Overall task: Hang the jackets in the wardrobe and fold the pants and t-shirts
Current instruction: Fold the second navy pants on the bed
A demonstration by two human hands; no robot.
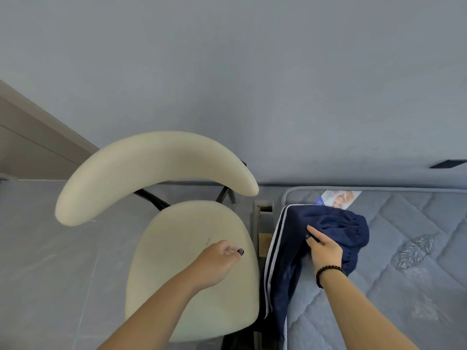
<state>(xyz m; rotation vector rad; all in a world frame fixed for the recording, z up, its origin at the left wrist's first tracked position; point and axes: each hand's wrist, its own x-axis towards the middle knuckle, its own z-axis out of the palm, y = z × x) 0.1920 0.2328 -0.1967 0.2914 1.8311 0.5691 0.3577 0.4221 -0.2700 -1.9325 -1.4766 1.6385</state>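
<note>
The navy pants [316, 238] with white side stripes lie bunched on the left edge of the grey quilted mattress [409, 248], one leg trailing down over that edge toward the viewer. The right hand [324, 251], a dark bead bracelet [327, 272] at its wrist, rests on the bunched fabric with fingers curled into it, pinching a fold. At the mattress's far edge, just beyond the pants, a printed label [338, 199] shows through (its small writing is too blurred to read). Left of the mattress stands a cream chair [192, 274]; the left hand [217, 261] hovers over its seat, fingers loosely curled, holding nothing.
</note>
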